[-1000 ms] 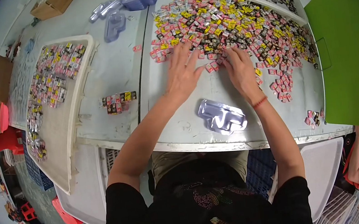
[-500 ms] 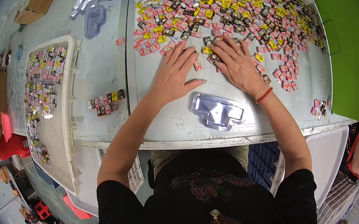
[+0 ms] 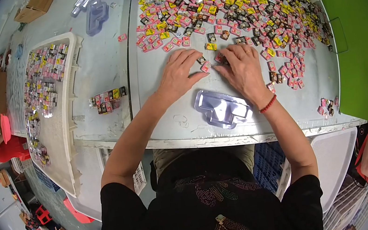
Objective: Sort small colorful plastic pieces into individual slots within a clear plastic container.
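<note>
My left hand (image 3: 180,72) curls at the middle of the table, with a short row of small printed boxes (image 3: 206,66) between its thumb and fingertips. Facing it, my right hand (image 3: 243,70), a red bead bracelet at its wrist, bends its fingers round a pink and dark small box (image 3: 219,57), partly hidden by the fingertips. Just beyond both hands lie a yellow box (image 3: 211,46) and a black box (image 3: 211,37). Nearer my body rests a clear molded plastic tray (image 3: 222,121), with hollows and no boxes in it.
A wide heap of pink, black and yellow boxes (image 3: 225,3) covers the far table. On the left are a grouped set of boxes (image 3: 109,100), a white crate (image 3: 72,50) holding packed sets, and more clear trays (image 3: 97,19). A green panel (image 3: 360,33) borders the right side.
Both hands have drawn slightly toward my body and curled from flatter, spread fingers. Several small boxes have come out of the heap between them. The clear tray has shifted slightly.
</note>
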`<control>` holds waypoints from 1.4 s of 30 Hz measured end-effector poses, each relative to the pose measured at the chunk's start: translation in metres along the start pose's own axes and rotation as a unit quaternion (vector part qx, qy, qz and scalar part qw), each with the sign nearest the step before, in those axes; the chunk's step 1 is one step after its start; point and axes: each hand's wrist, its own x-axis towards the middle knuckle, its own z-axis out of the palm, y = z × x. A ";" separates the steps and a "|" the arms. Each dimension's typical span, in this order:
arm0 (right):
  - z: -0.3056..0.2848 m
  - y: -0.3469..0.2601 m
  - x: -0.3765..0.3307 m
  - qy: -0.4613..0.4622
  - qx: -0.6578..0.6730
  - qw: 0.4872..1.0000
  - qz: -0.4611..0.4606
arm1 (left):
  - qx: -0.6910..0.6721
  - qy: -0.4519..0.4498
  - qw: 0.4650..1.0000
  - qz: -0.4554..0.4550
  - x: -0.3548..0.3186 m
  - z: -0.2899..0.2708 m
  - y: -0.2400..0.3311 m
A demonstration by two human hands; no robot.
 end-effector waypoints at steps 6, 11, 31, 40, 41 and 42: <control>0.016 0.011 -0.003 0.003 -0.020 1.000 0.006 | -0.023 0.020 1.000 -0.004 -0.005 -0.008 0.005; 0.007 0.005 0.004 0.007 -0.013 1.000 -0.019 | 0.077 0.186 0.979 -0.020 0.028 -0.044 -0.056; 0.054 0.034 0.183 0.044 0.009 0.998 -0.037 | 0.094 0.115 0.967 -0.207 0.092 -0.033 -0.161; 0.135 0.049 0.273 -0.083 -0.175 0.981 0.007 | -0.042 0.053 0.980 -0.189 0.097 -0.033 -0.134; 0.141 0.043 0.275 -0.092 -0.158 0.983 0.018 | -0.059 0.072 0.975 -0.202 0.092 -0.032 -0.130; 0.145 0.037 0.277 -0.100 -0.141 0.985 0.029 | -0.081 0.082 0.973 -0.198 0.088 -0.030 -0.129</control>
